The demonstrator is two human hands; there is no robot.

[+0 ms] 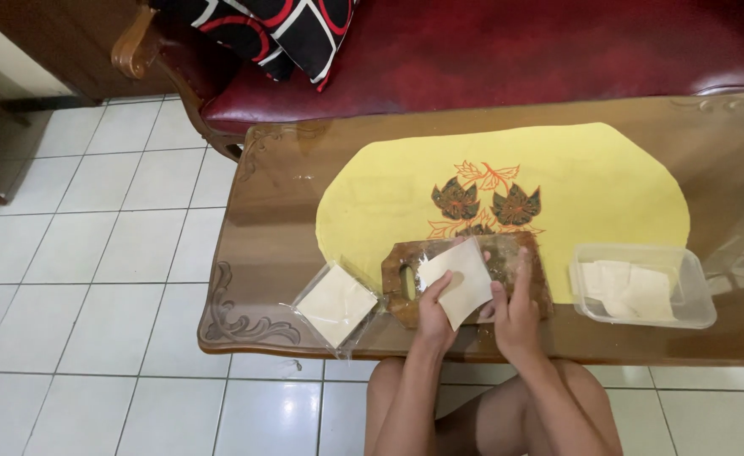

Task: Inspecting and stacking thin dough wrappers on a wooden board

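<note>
White tiled floor (93, 253) at far left. Glass-covered wooden tabletop (262, 245) carries, left to right: an opened clear packet of square pale wrappers (336, 304), then a dark wooden cutting board (406, 283) with handle slot. Left hand (434, 317), fingers clamped on the lower left edge of one pale square wrapper (459, 281), held over the board. Right hand (515, 314) grips its right edge, fingers closed. Clear plastic tub (693, 291) holding more wrappers at right, on a yellow cloth (591, 186).

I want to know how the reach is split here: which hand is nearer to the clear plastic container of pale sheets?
Right. The right hand is on the wooden board, beside the clear plastic container; the left hand holds the pale square sheet, farther away.
</note>
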